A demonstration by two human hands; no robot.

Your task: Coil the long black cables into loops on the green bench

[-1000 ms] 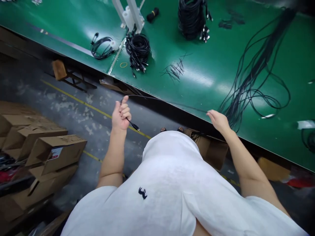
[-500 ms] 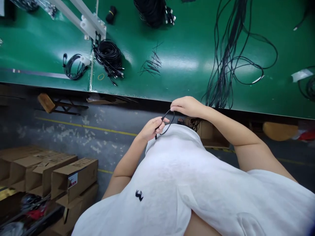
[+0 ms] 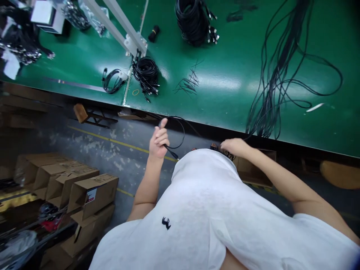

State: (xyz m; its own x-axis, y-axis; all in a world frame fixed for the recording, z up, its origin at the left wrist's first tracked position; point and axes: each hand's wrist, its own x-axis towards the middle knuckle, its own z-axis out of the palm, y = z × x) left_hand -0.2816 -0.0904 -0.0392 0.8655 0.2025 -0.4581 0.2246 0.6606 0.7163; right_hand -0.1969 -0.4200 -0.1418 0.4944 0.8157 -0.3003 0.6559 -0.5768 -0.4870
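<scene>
My left hand (image 3: 159, 140) is closed around a thin black cable (image 3: 184, 135), held out past the front edge of the bench. A short end with a plug (image 3: 173, 153) hangs below the fingers, and a loose loop bows out to the right. From the top of that loop a strand runs right, then fades against the dark gap under the bench. My right hand (image 3: 234, 146) is in front of the bench edge, its fingers pressed together. What lies between those fingertips is too dark to make out.
Along the green bench (image 3: 222, 108) lie a bundle of long cables (image 3: 278, 86), a coiled cable bundle (image 3: 146, 73), a bigger coil (image 3: 192, 22) and scattered thin ties (image 3: 189, 82). A white frame post (image 3: 120, 18) stands on it. Cardboard boxes (image 3: 95, 191) are at lower left.
My hands have moved apart, the left one turning upward and leftward, the right one shifting right. The small cable loop has widened. The whole view has swung left.
</scene>
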